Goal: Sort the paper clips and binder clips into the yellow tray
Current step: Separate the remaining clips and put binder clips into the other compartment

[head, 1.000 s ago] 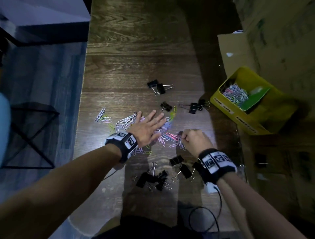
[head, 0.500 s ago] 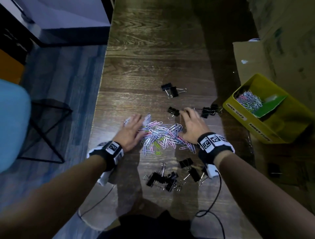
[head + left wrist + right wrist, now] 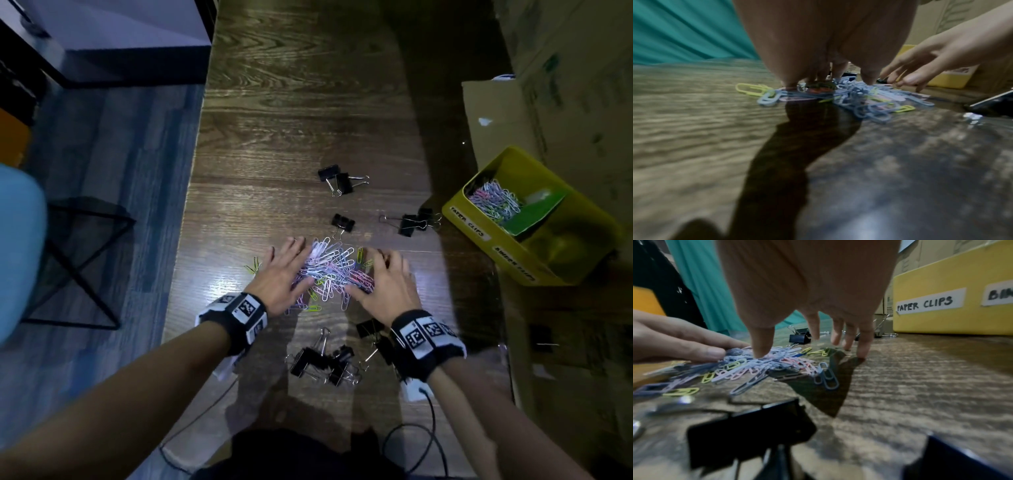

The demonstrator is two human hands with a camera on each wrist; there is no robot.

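Moved: both hands had drawn closer together than half a second earlier, and the paper clips [image 3: 330, 270] that a second back lay scattered across the surface [image 3: 291, 113] were now raked into one tight heap between them.
Left hand [image 3: 282, 279]: flat, fingers straight and spread, fingertips resting on the heap's left edge; grasping nothing.
Right hand [image 3: 385, 284]: fingers extended and slightly bent, tips down on the surface at the heap's right edge, thumb on the clips; nothing gripped yet.
Stragglers: a few yellow-green clips [image 3: 254, 265] lay just outside the left hand, missed by the sweep.
Meaning: gathering looked nearly done; a two-handed scoop of the heap seemed the likely next step, though loose clips could slip out.
Tray [image 3: 479, 236]: yellow, well to the right of the hands, at the surface's right edge. Its near compartment, labelled PAPER CLIPS, already held a bunch of clips; the other, whose label reads only in part, looked empty.
Binder clips [image 3: 323, 363]: black; one cluster lay just nearer the person than the hands, a few more beyond the heap and between it and the tray, all untouched.
Progress: partway, with the binder clips unsorted.
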